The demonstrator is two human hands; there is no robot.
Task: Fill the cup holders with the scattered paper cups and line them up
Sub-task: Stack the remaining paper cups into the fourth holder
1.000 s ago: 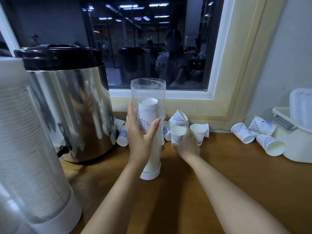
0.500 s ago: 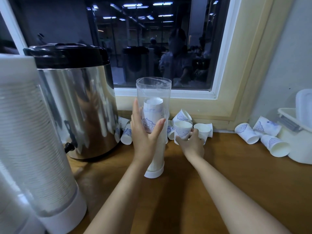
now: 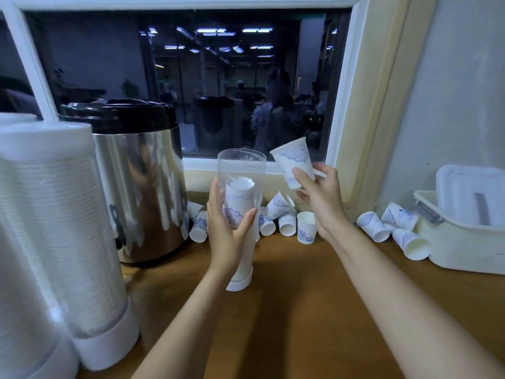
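A tall clear cup holder (image 3: 241, 170) with a white base stands upright on the wooden counter (image 3: 300, 310), partly filled with stacked paper cups. My left hand (image 3: 228, 228) wraps around its middle, thumb on the right side. My right hand (image 3: 319, 198) grips one white paper cup (image 3: 293, 160) with a blue print, turned bottom-up and tilted, just right of the holder's open mouth. Several loose paper cups (image 3: 284, 218) lie against the wall behind the holder. Three more cups (image 3: 390, 228) lie to the right.
A steel drinks urn (image 3: 131, 181) with a black lid stands at the left. Two full cup holders (image 3: 62, 228) stand at the near left. A cream plastic box (image 3: 464, 242) with an open lid sits at the right. A window is behind.
My right hand has lifted a paper cup from the pile up to the holder's mouth and turned it over. The left hand stays on the holder. The view has tilted upward.
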